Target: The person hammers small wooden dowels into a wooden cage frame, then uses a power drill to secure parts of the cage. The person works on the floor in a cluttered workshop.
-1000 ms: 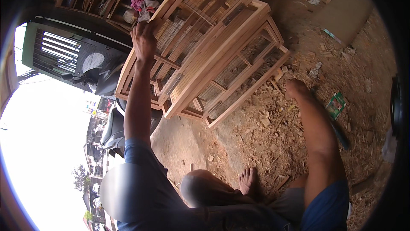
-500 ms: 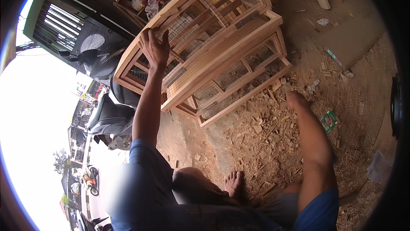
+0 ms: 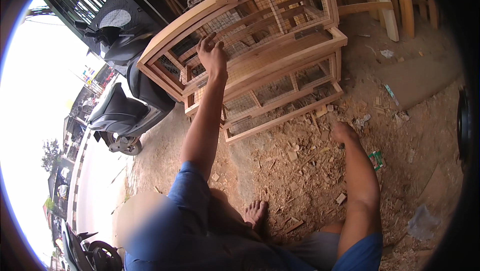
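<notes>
A long wooden cage (image 3: 280, 60) with wire mesh panels stands in front of me, its top edge curved in this view. A lower framed section with mesh (image 3: 260, 103) runs along its near side. My left hand (image 3: 212, 60) is over the cage's upper front, its fingers loosely bent and apart, holding nothing that I can see. Whether its fingertips touch the frame is unclear. My right hand (image 3: 345, 133) is closed, low over the shavings to the right of the cage. What it holds, if anything, is hidden.
Wood shavings and offcuts (image 3: 295, 171) cover the ground around my bare foot (image 3: 256, 213). A dark scooter (image 3: 127, 106) is parked left of the cage, by the road. Curved wooden pieces (image 3: 387, 6) lean at the back right. A green packet (image 3: 376, 160) lies near my right forearm.
My left hand has come off the cage's top rail and now sits lower over its front. The view has shifted, and my right hand stays closed.
</notes>
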Action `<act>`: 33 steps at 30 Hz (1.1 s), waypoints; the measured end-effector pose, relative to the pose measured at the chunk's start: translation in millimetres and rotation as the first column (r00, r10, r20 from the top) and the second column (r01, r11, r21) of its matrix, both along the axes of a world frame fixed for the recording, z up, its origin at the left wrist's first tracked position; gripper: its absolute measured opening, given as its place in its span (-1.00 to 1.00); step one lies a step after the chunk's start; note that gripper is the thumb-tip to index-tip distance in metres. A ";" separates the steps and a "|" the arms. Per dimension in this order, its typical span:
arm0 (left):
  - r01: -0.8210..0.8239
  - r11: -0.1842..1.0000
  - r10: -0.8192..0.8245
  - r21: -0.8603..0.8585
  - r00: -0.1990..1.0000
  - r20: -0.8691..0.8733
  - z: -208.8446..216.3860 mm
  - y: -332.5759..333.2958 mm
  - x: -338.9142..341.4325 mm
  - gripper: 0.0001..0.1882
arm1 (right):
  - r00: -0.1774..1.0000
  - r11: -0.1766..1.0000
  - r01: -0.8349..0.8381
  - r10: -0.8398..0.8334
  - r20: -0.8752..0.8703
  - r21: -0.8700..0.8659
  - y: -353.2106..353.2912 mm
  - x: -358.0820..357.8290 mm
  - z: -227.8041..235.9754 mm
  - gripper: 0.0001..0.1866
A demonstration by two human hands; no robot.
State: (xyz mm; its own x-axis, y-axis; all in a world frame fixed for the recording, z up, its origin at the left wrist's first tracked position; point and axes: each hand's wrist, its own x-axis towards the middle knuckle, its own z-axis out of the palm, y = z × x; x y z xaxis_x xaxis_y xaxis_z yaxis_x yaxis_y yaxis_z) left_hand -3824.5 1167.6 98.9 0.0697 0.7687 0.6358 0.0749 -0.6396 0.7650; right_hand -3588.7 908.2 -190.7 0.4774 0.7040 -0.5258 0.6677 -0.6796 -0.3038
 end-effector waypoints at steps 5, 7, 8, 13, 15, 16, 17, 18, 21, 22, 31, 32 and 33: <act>0.175 0.973 -0.148 -0.153 0.974 0.169 1.9 6.6 -10.2 -0.62 | 0.995 0.992 0.093 -0.095 -0.012 -0.088 2.8 0.3 -1.1 -0.77; 0.258 0.955 -0.227 -0.147 0.953 0.202 4.8 8.6 -12.1 -0.56 | 0.997 0.994 0.072 -0.073 -0.003 -0.078 4.6 -1.4 0.7 -0.77; 0.287 0.945 -0.250 -0.160 0.944 0.215 5.8 8.7 -12.8 -0.52 | 0.998 0.995 0.062 -0.062 0.003 -0.074 4.8 -1.5 1.1 -0.78; 0.299 0.901 -0.161 -0.315 0.904 0.397 1.2 6.0 -14.9 -0.34 | 0.997 0.998 -0.015 0.010 0.082 0.060 -3.1 3.0 -6.5 -0.72; 0.281 0.903 -0.140 -0.325 0.908 0.396 -5.7 8.3 -19.7 -0.29 | 0.996 0.996 -0.011 0.003 0.089 0.087 -7.4 6.1 -10.2 -0.70; 0.268 0.920 -0.157 -0.286 0.921 0.357 -7.5 12.0 -21.3 -0.27 | 0.998 0.997 0.022 -0.026 0.063 0.073 -8.0 7.7 -11.1 -0.68; 0.244 0.936 -0.158 -0.256 0.936 0.313 -9.6 16.2 -24.6 -0.24 | 0.998 0.997 0.052 -0.054 0.035 0.057 -9.1 8.3 -12.1 -0.67; 0.216 0.949 -0.153 -0.229 0.952 0.263 -11.9 20.6 -27.9 -0.21 | 0.998 0.996 0.059 -0.061 0.029 0.064 -9.2 9.1 -12.1 -0.68; -0.030 1.000 0.030 -0.002 0.999 -0.042 -14.6 32.6 -35.7 -0.27 | 0.998 0.998 0.064 -0.064 0.015 0.023 -6.7 9.3 -9.7 -0.71; -0.149 0.987 0.157 0.057 0.968 -0.196 -14.9 34.7 -38.1 -0.28 | 0.998 0.998 0.055 -0.055 0.016 -0.034 -4.7 9.0 -8.1 -0.72; -0.201 0.953 0.272 0.228 0.900 -0.340 -9.2 27.5 -51.2 -0.39 | 0.999 0.999 0.034 -0.034 0.020 0.016 -8.3 3.2 0.7 -0.71; -0.180 0.952 0.261 0.248 0.902 -0.344 -9.3 27.5 -51.4 -0.39 | 0.999 0.999 0.045 -0.045 0.016 0.015 -7.7 3.2 1.5 -0.71; -0.171 0.946 0.262 0.277 0.904 -0.338 -9.9 27.5 -51.7 -0.39 | 0.998 0.998 0.061 -0.061 0.012 0.000 -6.6 2.8 2.4 -0.71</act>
State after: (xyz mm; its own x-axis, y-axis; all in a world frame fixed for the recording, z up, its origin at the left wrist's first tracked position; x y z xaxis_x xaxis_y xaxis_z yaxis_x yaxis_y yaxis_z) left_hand -3876.3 1195.1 89.0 0.1812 0.6227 0.7612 0.4769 -0.7326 0.4857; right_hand -3585.9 901.6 -188.3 0.5258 0.6733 -0.5198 0.6286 -0.7193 -0.2958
